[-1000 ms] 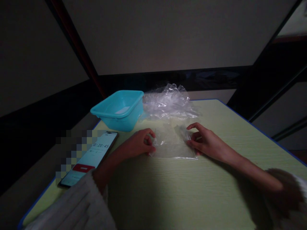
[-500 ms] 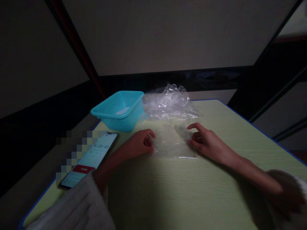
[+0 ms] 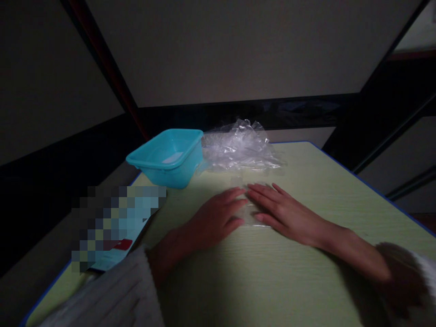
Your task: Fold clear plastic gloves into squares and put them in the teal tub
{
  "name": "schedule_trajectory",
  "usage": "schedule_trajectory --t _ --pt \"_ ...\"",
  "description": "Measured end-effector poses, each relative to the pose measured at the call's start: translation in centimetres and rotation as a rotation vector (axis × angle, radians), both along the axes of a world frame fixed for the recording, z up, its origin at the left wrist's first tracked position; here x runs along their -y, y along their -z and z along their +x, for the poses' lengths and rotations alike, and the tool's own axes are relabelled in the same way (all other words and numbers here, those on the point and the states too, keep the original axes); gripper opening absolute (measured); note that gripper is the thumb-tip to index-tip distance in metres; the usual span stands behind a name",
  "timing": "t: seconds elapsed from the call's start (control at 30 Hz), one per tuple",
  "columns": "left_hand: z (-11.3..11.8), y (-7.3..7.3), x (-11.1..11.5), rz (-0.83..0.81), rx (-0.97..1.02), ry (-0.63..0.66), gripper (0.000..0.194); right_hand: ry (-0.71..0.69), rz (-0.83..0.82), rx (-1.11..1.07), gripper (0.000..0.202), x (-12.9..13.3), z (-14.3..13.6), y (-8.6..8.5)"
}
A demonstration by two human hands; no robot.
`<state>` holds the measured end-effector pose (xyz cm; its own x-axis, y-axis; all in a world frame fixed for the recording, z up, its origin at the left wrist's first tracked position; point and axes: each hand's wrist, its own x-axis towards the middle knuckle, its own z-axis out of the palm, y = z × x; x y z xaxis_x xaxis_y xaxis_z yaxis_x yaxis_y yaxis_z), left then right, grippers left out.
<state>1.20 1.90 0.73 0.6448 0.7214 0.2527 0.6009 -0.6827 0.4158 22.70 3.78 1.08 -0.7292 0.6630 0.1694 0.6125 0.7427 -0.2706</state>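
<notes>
We are holding our left hand and right hand palm-down, fingers extended, over a clear plastic bag lying between the left and right edges of the pale green table. Near the far-left corner a turquoise plastic basin is holding something white. Crumpled clear plastic is lying beside it at the far edge; a partly pixelated smartphone is lying by the left edge.

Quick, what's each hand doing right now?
Left hand: open, palm down over the clear plastic.
Right hand: open, palm down over it too.
</notes>
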Motion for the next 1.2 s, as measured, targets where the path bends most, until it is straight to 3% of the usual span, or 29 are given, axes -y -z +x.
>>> schedule_trajectory --t 0.13,0.3,0.7,0.93,1.2 --pt "-0.1 0.8 -0.1 -0.01 -0.164 0.069 0.044 -0.016 -0.058 0.097 0.06 -0.5 0.3 1.0" --pt "-0.4 0.7 0.0 -0.025 -0.28 0.089 0.057 -0.029 -0.062 0.131 0.068 -0.5 0.5 0.8" --pt "-0.1 -0.1 0.9 -0.014 -0.352 0.095 0.069 -0.071 -0.01 0.187 0.078 -0.1 0.4 0.2" --pt "0.3 -0.5 1.4 -0.02 -0.326 0.187 0.071 0.027 0.114 0.162 0.053 -1.2 1.5 -0.2" --pt "0.7 -0.3 2.2 -0.031 -0.251 0.275 0.07 0.131 0.213 0.052 0.041 -1.7 1.9 -0.5"
